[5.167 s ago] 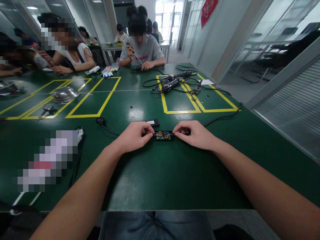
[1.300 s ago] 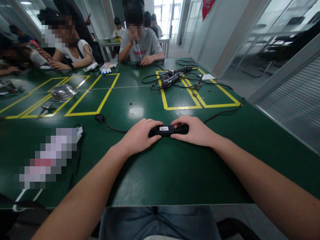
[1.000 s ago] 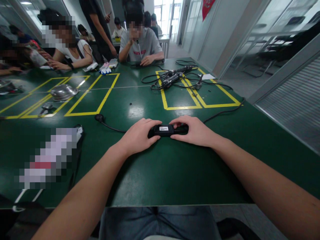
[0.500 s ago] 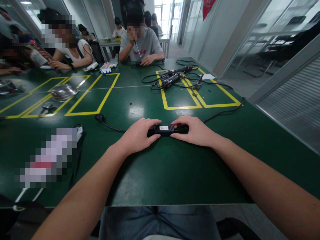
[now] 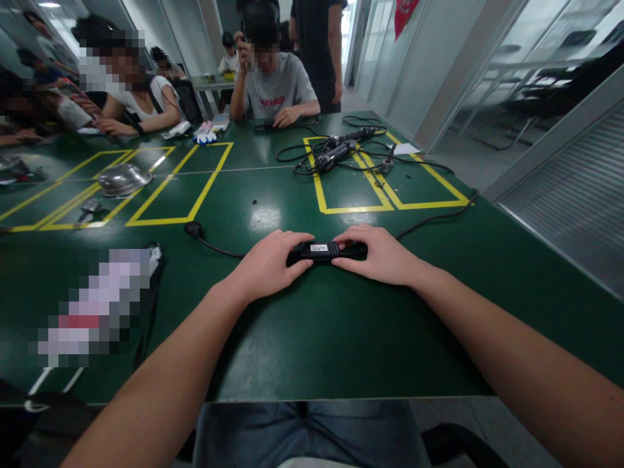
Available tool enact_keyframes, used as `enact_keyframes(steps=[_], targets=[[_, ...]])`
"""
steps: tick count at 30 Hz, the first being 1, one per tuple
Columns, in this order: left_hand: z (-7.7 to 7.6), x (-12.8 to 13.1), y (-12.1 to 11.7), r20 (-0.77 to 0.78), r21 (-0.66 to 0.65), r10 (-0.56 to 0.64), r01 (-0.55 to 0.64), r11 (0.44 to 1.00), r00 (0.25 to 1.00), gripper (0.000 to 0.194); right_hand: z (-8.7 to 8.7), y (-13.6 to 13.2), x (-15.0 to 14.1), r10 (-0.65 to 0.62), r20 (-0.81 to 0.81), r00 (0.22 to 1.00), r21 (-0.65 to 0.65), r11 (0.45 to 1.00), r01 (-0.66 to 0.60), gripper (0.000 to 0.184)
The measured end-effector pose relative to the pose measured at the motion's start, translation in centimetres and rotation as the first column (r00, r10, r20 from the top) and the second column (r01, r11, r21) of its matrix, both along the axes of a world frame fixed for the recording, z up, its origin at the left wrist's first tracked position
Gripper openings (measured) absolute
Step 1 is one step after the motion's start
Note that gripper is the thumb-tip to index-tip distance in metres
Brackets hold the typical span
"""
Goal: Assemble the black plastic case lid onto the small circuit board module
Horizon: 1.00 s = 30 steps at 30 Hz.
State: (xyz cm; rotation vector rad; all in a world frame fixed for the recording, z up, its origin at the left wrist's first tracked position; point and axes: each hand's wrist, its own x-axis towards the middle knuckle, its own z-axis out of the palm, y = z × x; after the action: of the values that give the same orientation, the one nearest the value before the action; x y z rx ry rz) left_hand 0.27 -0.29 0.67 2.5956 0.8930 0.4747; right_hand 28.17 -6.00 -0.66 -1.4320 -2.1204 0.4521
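A small black box (image 5: pixel 320 251) with a white label and ribbed ends lies on the green table in front of me, with cord running off toward both sides. My left hand (image 5: pixel 275 265) grips its left end between thumb and fingers. At the right end, my right hand (image 5: pixel 373 255) is curled round the box's end and a black part of the cord. A black cord (image 5: pixel 219 248) leads left from under my left hand to a round black plug-like end (image 5: pixel 194 229). Another stretch of cord (image 5: pixel 433 218) runs right toward the table's edge. My palms hide parts of the box's ends.
Black cylindrical tools with cables (image 5: pixel 336 153) lie at the back right inside yellow tape. A metal bowl-like part (image 5: pixel 124 179) and a small metal piece (image 5: pixel 91 209) are at left. A blurred-out packet (image 5: pixel 104 299) lies near my left arm. People sit across the table.
My hands and the black box have hardly moved. Across the table, a person's hand has risen and shifted left, and a standing person in dark clothes has appeared behind.
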Motion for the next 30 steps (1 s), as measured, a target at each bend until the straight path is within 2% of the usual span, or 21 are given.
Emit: enact_keyframes(steps=[6,11,14,17,20,24,27,30], targets=[[0.0,0.0,0.0,0.019,-0.018,-0.005,0.006,1.000,1.000,0.036,0.0,0.0,0.0,-0.003,0.000,1.000,0.002,1.000,0.003,0.029],[0.3,0.1,0.0,0.127,-0.053,0.024,-0.017,0.998,0.992,0.039,0.0,0.1,0.0,-0.006,0.007,1.000,-0.009,1.000,0.006,0.032],[0.4,-0.1,0.4,0.171,-0.071,0.115,-0.104,0.992,0.979,0.041,-0.1,0.1,0.0,-0.018,-0.002,1.000,-0.013,1.000,0.018,0.035],[0.2,-0.6,1.2,0.188,-0.068,0.280,-0.272,0.960,0.942,0.043,-0.1,0.0,-0.1,-0.025,-0.011,1.000,-0.019,1.000,0.025,0.034],[-0.3,-1.0,2.0,0.153,-0.021,0.373,-0.375,0.927,0.915,0.040,0.0,0.0,-0.1,-0.018,-0.017,1.000,-0.018,1.000,0.018,0.027],[-0.7,-1.1,2.2,0.003,0.022,0.443,-0.443,0.896,0.897,0.039,-0.2,0.0,-0.1,-0.002,-0.055,0.998,-0.002,1.000,0.002,0.018],[-0.6,-0.8,1.8,-0.016,0.089,0.433,-0.430,0.898,0.901,0.038,-0.3,0.1,-0.2,0.003,-0.103,0.995,-0.003,1.000,-0.003,0.014],[-0.4,-0.6,1.5,0.062,0.181,0.377,-0.382,0.906,0.924,0.040,-0.2,0.0,-0.3,0.009,-0.117,0.993,-0.016,1.000,-0.011,0.009]])
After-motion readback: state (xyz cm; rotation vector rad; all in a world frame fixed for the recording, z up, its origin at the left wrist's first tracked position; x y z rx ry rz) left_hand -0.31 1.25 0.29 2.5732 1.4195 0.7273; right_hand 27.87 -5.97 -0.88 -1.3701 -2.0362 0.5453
